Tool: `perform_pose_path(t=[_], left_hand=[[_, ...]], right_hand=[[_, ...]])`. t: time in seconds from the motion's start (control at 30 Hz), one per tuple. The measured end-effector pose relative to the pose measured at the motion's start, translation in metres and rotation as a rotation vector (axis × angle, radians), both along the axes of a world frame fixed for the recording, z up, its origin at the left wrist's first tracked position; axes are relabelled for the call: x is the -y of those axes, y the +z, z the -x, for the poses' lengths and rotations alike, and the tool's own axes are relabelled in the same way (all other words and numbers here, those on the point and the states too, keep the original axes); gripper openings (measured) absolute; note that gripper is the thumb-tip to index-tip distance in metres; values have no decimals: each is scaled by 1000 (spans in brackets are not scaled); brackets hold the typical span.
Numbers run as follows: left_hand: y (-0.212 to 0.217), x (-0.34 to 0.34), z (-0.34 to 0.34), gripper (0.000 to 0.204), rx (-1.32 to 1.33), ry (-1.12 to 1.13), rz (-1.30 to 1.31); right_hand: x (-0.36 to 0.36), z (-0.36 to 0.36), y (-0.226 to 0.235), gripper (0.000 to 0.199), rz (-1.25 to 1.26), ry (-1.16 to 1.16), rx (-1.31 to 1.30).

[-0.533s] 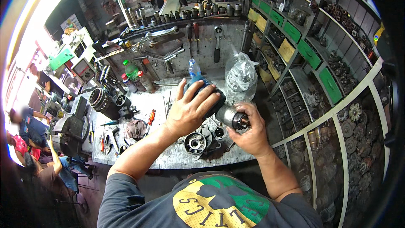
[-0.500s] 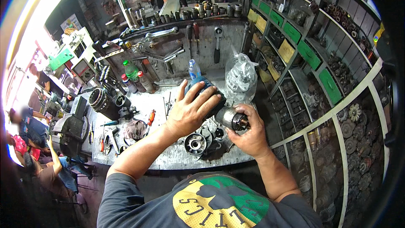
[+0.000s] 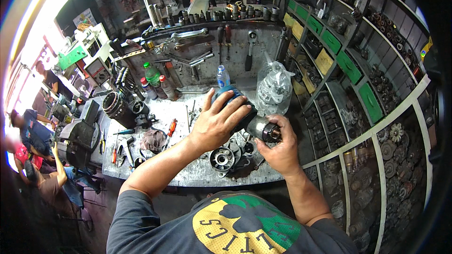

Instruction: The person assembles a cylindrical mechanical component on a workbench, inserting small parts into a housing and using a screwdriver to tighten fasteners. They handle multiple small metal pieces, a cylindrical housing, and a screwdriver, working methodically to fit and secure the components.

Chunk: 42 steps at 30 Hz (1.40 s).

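My left hand (image 3: 219, 121) lies over a dark, rounded body with a blue end (image 3: 225, 92), its fingers curled round the top. Most of that body is hidden under the palm, so its kind is unclear. My right hand (image 3: 281, 146) grips the outer end of a grey metal cylinder (image 3: 256, 126), thumb below and fingers above, near a dark ring and short shaft. The cylinder meets the dark body; whether they are joined I cannot tell. Below them on the bench, a round metal housing (image 3: 221, 159) with a central hub sits among other metal parts.
Left on the bench (image 3: 181, 174) are an orange screwdriver (image 3: 171, 128), a rag (image 3: 153, 140) and a dark ribbed cylinder (image 3: 117, 108). Behind stand a green bottle (image 3: 151, 73), a clear bottle (image 3: 222, 76) and a plastic bag of parts (image 3: 274, 89). Shelves (image 3: 346, 68) line the right; people work farther off.
The cylinder's outer end has shifted slightly right with my right hand. My left hand keeps its hold on the blue-ended body. The whole view has moved a little.
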State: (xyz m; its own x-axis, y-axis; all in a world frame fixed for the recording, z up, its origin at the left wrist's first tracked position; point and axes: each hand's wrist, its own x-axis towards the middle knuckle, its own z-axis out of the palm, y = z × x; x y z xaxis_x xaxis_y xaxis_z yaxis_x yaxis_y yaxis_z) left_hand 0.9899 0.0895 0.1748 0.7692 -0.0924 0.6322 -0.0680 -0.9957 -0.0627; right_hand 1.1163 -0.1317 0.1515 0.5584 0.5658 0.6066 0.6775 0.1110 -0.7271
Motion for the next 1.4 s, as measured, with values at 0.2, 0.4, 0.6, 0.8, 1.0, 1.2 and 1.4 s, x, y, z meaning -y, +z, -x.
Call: perform_pose_path(t=[0.2, 0.4, 0.6, 0.8, 1.0, 1.2, 1.4], left_hand=[[-2, 1, 4, 64, -32, 10, 30], [-14, -17, -3, 91, 67, 94, 328], [-62, -63, -40, 97, -158, 356, 835], [-132, -93, -101, 101, -243, 491, 976], [-187, -108, -129, 111, -345, 646, 966], [-155, -85, -59, 114, -109, 575, 1002], [-108, 4, 64, 64, -103, 175, 1315]], right_hand=[[-12, 12, -15, 52, -240, 248, -960], [4, 2, -32, 38, -472, 427, -1449], [55, -19, -36, 41, -577, 440, -1447], [101, -21, -41, 36, -628, 299, -1355], [113, -23, -38, 59, -361, 172, -1044], [76, -33, -40, 62, 204, 45, -391], [35, -36, -31, 63, 414, 108, -315]])
